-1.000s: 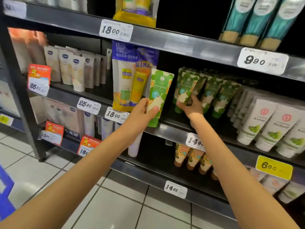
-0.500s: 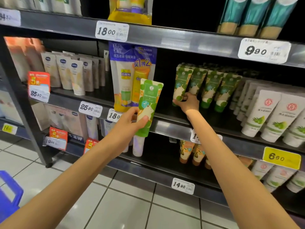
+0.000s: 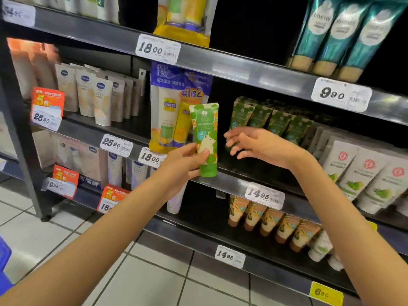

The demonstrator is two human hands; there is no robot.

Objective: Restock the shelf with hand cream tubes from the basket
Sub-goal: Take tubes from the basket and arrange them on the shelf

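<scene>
item: green tube (image 3: 206, 138), upright before the middle shelf (image 3: 231, 184), we are gripping it low in our left hand (image 3: 183, 164), right hand (image 3: 258, 144) spreading empty just right, likely risking toppling the standing row (image 3: 271, 122) when inserting.

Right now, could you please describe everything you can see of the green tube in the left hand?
The green tube looks like soft plastic, printed with white patches, orange flecks and an animal figure. It stands nearly upright, crimped end up, cap down, in front of the middle shelf edge. The left hand grips its lower half, thumb across the front. The right hand hovers open beside it, apart.
</scene>
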